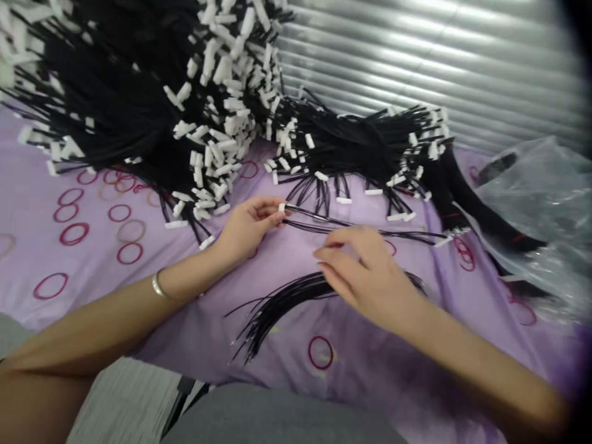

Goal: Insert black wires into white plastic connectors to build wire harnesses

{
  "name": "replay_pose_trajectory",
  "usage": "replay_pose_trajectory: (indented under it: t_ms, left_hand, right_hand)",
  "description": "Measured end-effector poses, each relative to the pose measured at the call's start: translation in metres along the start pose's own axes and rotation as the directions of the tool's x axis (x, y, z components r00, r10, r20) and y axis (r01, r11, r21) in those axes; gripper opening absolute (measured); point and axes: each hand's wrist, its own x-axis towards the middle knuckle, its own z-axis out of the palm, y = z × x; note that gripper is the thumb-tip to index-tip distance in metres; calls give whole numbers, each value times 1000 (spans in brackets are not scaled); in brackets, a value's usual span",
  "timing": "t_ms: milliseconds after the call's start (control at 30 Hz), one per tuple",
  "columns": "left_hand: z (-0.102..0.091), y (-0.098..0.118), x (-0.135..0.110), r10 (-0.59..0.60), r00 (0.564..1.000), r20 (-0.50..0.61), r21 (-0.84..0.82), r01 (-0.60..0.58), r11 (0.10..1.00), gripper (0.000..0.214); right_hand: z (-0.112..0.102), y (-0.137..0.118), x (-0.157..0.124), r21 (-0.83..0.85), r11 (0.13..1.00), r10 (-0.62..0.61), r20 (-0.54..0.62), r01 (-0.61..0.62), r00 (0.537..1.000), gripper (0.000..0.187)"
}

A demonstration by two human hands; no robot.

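Observation:
My left hand (247, 227) pinches the white connector end of a thin black wire harness (351, 225) that stretches rightward across the purple cloth (83, 246). A silver bangle sits on that wrist. My right hand (365, 271) hovers over the middle of the same wires, fingers curled and slightly blurred, just above a loose bundle of bare black wires (282, 302) lying on the cloth. Whether the right fingers grip a wire is hidden.
A big heap of black wires with white connectors (152, 92) fills the back left. A smaller heap (365, 145) lies behind the hands. A clear plastic bag (536, 203) sits at the right. A ribbed metal shutter (439, 55) stands behind.

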Motion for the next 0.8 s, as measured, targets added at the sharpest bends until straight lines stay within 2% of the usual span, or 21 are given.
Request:
replay_pose_trajectory:
  t_ms: [67, 133, 233, 333, 400, 600, 733, 800]
  left_hand:
    - [-1, -2, -1, -45, 999, 15, -57, 46, 997, 31]
    - [0, -4, -1, -62, 997, 34, -108, 65, 992, 30]
    - [0, -4, 1, -77, 995, 60, -160, 86, 983, 26]
    - [0, -3, 2, -100, 992, 81, -149, 111, 983, 21]
    - [-1, -2, 3, -105, 990, 90, -129, 116, 985, 20]
    - [-3, -3, 3, -88, 990, 108, -91, 98, 991, 19]
    - [-2, -2, 2, -74, 993, 96, -55, 79, 995, 19]
    - [0, -1, 2, -68, 994, 89, -45, 72, 996, 18]
  right_hand:
    - [14, -15, 14, 115, 992, -72, 195, 50, 978, 10]
    - [30, -23, 22, 174, 982, -129, 365, 68, 922, 12]
    - [48, -25, 27, 222, 973, -166, 475, 64, 864, 13]
    - [50, -24, 24, 290, 955, -211, 526, 59, 824, 14]
    - [44, -25, 18, 273, 960, -205, 541, 60, 815, 13]
    - [24, -31, -11, 193, 978, -170, 537, 76, 826, 20]
    - [16, -36, -26, 94, 992, -126, 553, 88, 824, 8]
    - [13, -40, -33, 30, 998, -68, 542, 62, 838, 7]
